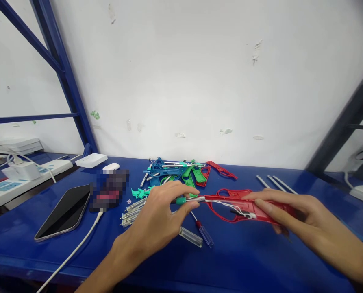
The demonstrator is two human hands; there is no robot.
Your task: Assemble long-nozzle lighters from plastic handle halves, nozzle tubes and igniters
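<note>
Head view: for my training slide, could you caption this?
Left hand pinches a slim, green-collared silvery rod; right hand holds a looped red plastic shell above a blue table.

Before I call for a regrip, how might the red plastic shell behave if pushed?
Probably light and fairly stiff: the red plastic shell looks thin-walled and shows no sag in the right hand. Its slender loops may flex a little. The white wires likely flop, since they curve slack along it.

red casing (pixel 242 204); white wires (pixel 222 202); blue table (pixel 245 260)
</note>
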